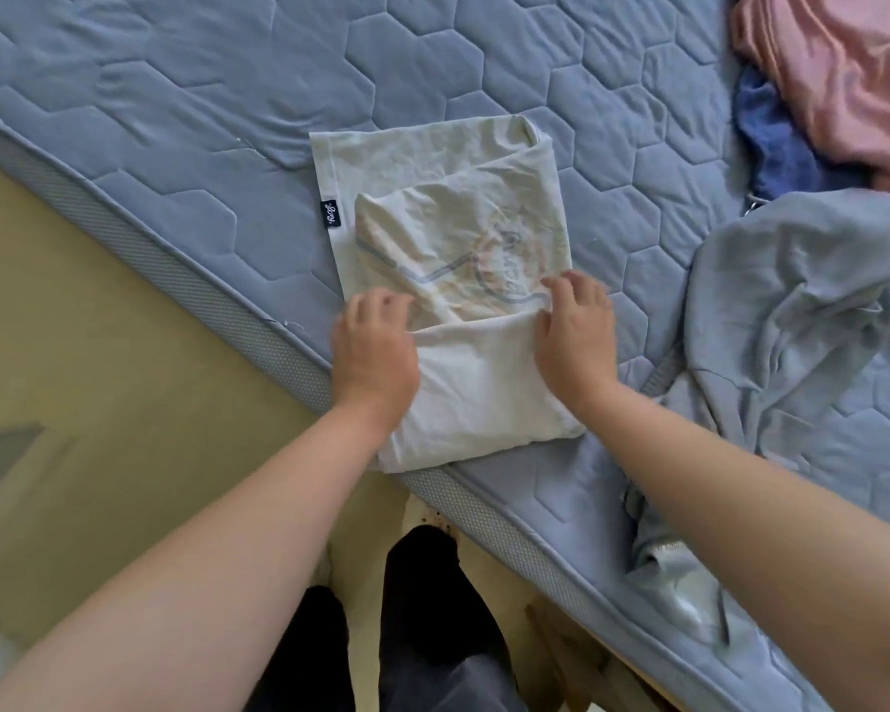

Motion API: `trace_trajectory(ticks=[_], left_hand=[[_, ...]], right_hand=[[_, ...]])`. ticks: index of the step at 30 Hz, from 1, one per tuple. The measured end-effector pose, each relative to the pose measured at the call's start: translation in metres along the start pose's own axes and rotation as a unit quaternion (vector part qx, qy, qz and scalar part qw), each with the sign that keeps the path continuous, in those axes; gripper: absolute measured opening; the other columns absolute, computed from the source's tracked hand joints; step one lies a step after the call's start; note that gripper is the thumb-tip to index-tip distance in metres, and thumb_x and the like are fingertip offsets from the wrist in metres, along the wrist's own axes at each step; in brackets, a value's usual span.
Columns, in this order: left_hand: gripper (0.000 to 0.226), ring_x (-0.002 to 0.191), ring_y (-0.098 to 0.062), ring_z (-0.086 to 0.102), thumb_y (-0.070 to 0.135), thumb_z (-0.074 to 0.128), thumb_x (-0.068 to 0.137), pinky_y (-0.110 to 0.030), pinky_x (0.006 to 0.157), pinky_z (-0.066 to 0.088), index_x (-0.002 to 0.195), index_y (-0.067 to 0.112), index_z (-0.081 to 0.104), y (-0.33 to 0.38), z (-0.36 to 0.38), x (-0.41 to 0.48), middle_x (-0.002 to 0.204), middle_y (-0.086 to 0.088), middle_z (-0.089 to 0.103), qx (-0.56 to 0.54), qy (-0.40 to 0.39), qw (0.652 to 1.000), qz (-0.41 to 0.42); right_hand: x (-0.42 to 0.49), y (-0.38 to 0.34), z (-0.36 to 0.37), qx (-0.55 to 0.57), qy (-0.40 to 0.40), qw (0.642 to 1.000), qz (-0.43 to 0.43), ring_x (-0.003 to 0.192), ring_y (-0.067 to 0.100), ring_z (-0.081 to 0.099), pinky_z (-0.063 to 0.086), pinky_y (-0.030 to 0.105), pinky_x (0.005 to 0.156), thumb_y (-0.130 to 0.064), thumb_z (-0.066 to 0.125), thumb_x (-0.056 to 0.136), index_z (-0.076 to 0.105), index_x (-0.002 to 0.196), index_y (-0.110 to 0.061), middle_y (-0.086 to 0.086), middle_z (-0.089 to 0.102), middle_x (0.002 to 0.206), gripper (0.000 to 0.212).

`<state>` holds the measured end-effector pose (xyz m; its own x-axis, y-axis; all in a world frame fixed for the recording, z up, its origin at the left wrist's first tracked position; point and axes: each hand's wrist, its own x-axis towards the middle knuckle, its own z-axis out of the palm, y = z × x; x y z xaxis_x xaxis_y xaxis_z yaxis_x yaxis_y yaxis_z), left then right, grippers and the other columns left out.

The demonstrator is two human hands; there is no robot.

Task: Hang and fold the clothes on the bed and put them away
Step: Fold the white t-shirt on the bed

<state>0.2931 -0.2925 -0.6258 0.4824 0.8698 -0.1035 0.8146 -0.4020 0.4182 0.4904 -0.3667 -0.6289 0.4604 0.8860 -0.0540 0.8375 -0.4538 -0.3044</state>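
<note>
Although only part of it is caught, a bed with a blue-grey quilted cover stitched in hexagons (227,95) is seen across the top and right of the view, its edge running slantwise from upper left to lower right. A pale yellow floor (99,377) is shown beside it on the left. A crumpled grey-blue garment of soft cloth (792,310) is spread on the bed at the right, with part of it trailing over the edge of the bed. A rumpled pink garment (843,69) is heaped in the top right corner, and a dark blue garment (777,146) is partly covered by it.

A cream-white cotton T-shirt with a faded printed design (448,197) is laid flat on the bed close to its edge, folded into a narrow oblong; its near end is turned up over the print, and the near corner reaches the edge of the bed. Dark trousers (432,634) are seen below, over the floor.

The turned-up fold is held at both ends: the left hand (376,346) is curled round its left side, and the right hand (576,336) is bent over its right side, fingertips on the fold's edge. A small black sewn label (331,214) is seen at the T-shirt's left edge.
</note>
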Motion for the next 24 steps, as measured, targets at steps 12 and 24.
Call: trace_trajectory(ticks=[12, 24], left_hand=[[0.064, 0.146, -0.022, -0.016, 0.048, 0.013, 0.1, -0.053, 0.116, -0.002, 0.152, 0.017, -0.008, -0.034, 0.007, -0.021, 0.16, 0.001, -0.014, 0.252, -0.266, 0.931, 0.008], [0.096, 0.146, -0.031, -0.014, 0.045, 0.052, 0.091, -0.05, 0.116, 0.004, 0.15, 0.016, -0.018, 0.005, 0.022, -0.077, 0.158, -0.008, -0.02, 0.252, -0.288, 0.911, 0.152]], right_hand=[[-0.054, 0.042, 0.023, -0.149, -0.209, 0.965, -0.048, 0.148, 0.014, -0.001, -0.008, 0.045, 0.116, -0.036, 0.014, 0.099, 0.012, 0.153, -0.016, -0.001, 0.006, 0.16, 0.058], [-0.092, 0.019, 0.006, -0.169, -0.297, 0.927, -0.153, 0.146, 0.024, -0.014, -0.013, 0.045, 0.113, -0.03, 0.054, 0.083, -0.007, 0.152, -0.023, 0.006, -0.017, 0.158, 0.092]])
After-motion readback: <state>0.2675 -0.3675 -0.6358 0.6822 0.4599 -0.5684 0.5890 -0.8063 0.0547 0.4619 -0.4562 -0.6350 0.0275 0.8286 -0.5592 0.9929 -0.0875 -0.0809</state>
